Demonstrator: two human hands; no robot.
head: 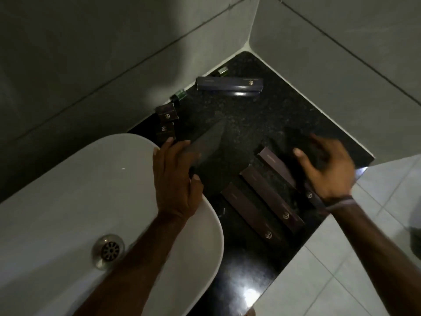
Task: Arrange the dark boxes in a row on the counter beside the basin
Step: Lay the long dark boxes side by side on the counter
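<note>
My left hand [175, 176] pinches a long dark blurry box [206, 148] beside the white basin [68, 179]; my right hand [328, 169] spreads over three dark boxes [271, 197] near the black tabletop's [250, 115] front edge.

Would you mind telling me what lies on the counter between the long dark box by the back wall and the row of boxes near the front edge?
In the head view, only bare speckled counter lies between the back box and the row.

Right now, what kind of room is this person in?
Most likely a bathroom. A white basin with a metal drain sits on a dark speckled counter, and grey tiled walls meet in the corner behind it.
</note>
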